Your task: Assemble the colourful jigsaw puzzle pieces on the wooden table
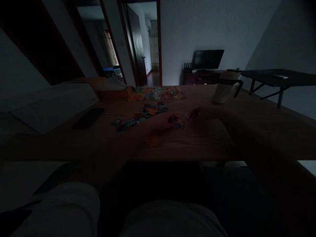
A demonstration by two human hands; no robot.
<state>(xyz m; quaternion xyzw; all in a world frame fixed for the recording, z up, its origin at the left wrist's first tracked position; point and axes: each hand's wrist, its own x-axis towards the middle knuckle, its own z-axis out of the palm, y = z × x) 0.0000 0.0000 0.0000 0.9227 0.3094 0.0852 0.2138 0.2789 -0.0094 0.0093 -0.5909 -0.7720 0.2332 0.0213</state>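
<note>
My left hand (160, 123) and right hand (199, 113) pinch a puzzle piece (178, 121) mid-table; too dim to read its axis. Loose pieces (140, 117) trail toward the table's left edge.

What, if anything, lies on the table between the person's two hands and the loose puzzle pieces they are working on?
Nothing visible does. The left hand and right hand both rest on the wooden table right at the loose puzzle pieces. The phone and the mug lie well off to the sides.
</note>
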